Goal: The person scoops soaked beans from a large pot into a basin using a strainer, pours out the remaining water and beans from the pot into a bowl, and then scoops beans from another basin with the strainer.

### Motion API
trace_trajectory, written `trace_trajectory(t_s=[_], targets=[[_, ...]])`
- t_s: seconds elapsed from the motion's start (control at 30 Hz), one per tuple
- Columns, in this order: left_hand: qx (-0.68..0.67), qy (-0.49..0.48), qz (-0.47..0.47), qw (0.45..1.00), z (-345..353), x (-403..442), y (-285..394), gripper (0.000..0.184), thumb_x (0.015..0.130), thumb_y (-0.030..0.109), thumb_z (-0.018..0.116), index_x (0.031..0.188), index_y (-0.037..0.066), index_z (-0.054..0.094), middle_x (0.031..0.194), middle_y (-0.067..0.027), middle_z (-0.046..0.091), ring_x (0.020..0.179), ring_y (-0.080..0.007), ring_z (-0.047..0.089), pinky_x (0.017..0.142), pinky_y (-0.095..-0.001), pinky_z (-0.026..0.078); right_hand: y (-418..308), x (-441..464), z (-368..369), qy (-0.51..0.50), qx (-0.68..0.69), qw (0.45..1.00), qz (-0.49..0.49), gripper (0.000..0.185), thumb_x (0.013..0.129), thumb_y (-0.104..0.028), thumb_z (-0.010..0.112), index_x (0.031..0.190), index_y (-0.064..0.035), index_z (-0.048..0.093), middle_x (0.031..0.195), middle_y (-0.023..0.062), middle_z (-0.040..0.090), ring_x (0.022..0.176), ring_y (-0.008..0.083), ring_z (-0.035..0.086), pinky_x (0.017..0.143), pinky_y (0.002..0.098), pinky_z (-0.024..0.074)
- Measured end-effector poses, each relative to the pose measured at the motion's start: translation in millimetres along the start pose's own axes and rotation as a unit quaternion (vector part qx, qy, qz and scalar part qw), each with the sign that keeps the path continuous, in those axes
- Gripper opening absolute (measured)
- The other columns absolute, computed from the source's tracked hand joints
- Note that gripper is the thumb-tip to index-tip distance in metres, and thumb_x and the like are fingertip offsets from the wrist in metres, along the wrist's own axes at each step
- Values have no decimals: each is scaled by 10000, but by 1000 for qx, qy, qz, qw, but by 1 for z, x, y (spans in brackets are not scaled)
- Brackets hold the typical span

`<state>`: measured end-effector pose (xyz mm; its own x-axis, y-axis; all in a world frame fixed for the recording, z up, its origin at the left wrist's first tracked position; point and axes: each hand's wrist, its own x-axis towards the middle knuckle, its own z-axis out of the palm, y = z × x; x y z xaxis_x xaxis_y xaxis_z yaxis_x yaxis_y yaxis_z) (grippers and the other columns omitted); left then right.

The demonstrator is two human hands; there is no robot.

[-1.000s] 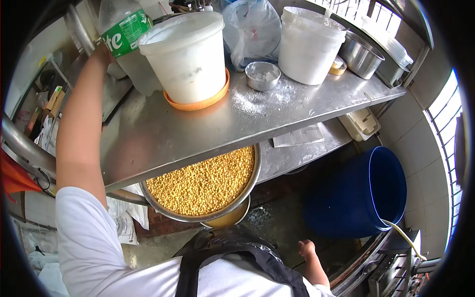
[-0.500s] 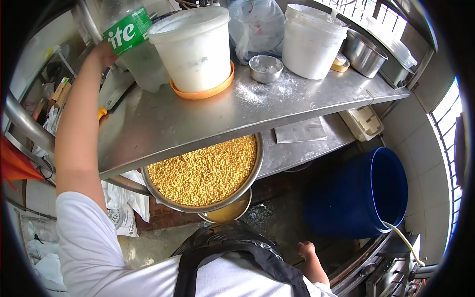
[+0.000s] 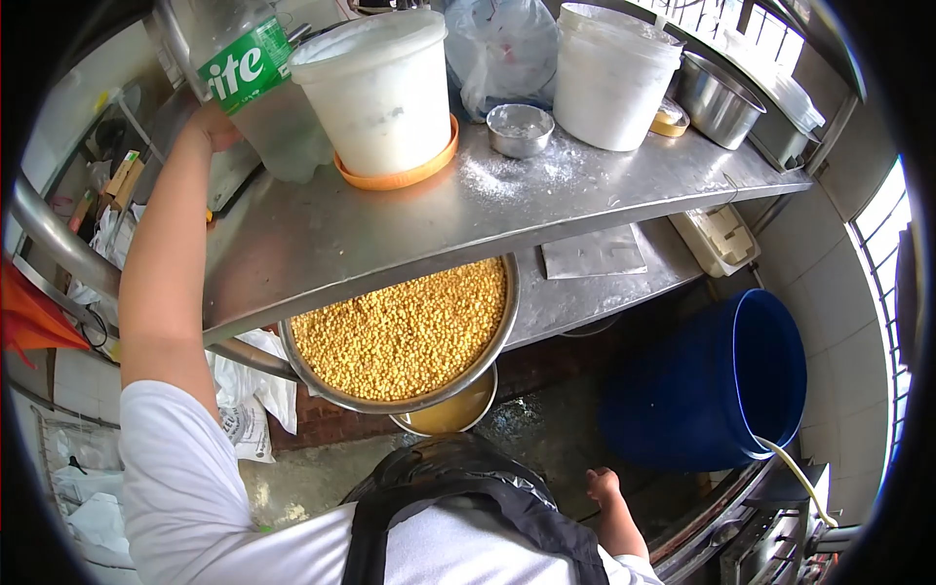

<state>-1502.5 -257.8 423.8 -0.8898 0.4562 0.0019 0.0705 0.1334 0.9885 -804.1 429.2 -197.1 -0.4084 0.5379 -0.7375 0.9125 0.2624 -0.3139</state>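
My left hand (image 3: 216, 127) reaches up to the left end of the steel shelf, beside a clear plastic bottle (image 3: 255, 93) with a green label. Its fingers are mostly hidden by the bottle, and whether they grip anything cannot be seen. A white bucket (image 3: 375, 97) on an orange lid (image 3: 402, 175) stands just right of the bottle. My right hand (image 3: 603, 485) hangs low at my side with curled fingers and nothing visible in it. Below the shelf sits a wide metal bowl (image 3: 514, 312) full of yellow kernels (image 3: 400, 336).
On the steel shelf (image 3: 390, 239) are a small metal bowl (image 3: 520, 131), spilled white powder, another white bucket (image 3: 614, 83) and a steel pot (image 3: 720, 102). A blue barrel (image 3: 673, 390) stands at the right. A basin (image 3: 453, 414) of yellowish liquid is under the kernels.
My left hand has come down slightly and to the right beside the bottle. My right hand hangs almost unchanged, and the view has shifted a little.
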Motion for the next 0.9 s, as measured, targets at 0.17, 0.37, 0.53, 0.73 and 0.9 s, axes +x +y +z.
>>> trace_trajectory(t_s=[0.17, 0.37, 0.53, 0.73, 0.9], targets=[[28, 13, 24, 999, 45, -31, 19, 472, 1010, 271, 769, 1416, 65, 644, 1412, -80, 689, 1265, -211, 640, 1114, -387, 487, 8, 7, 2, -21, -1, 1000, 11, 394, 1027, -304, 747, 1297, -27, 670, 861, 140, 746, 649, 236, 712, 602, 384, 579], [54, 26, 29, 998, 50, -40, 15, 490, 966, 230, 820, 1402, 82, 651, 1393, -63, 695, 1263, -186, 632, 1115, -398, 476, 23, 23, 6, -16, -10, 1000, 1, 407, 1032, -309, 738, 1333, -46, 663, 936, 155, 769, 684, 252, 741, 602, 399, 589], [44, 36, 56, 997, 61, -43, 7, 476, 968, 163, 808, 1407, 92, 637, 1390, -51, 689, 1262, -177, 629, 1082, -383, 490, -17, -3, -20, -46, -72, 996, 10, 400, 1029, -324, 726, 1307, -37, 692, 897, 144, 783, 665, 229, 740, 585, 383, 589], [17, 77, 31, 996, 80, -52, 11, 492, 997, 223, 792, 1442, 116, 611, 1407, -42, 672, 1277, -174, 620, 1115, -380, 474, -20, 4, -16, -18, -59, 998, -17, 422, 1015, -366, 746, 1277, -37, 707, 805, 123, 770, 603, 230, 713, 574, 371, 572], [55, 111, 19, 992, 101, -67, 19, 482, 1005, 243, 780, 1439, 120, 611, 1400, -35, 670, 1270, -172, 625, 1122, -385, 480, -12, 10, -11, -11, -35, 999, -18, 416, 1014, -370, 748, 1281, -52, 710, 805, 133, 772, 600, 233, 711, 576, 385, 569]])
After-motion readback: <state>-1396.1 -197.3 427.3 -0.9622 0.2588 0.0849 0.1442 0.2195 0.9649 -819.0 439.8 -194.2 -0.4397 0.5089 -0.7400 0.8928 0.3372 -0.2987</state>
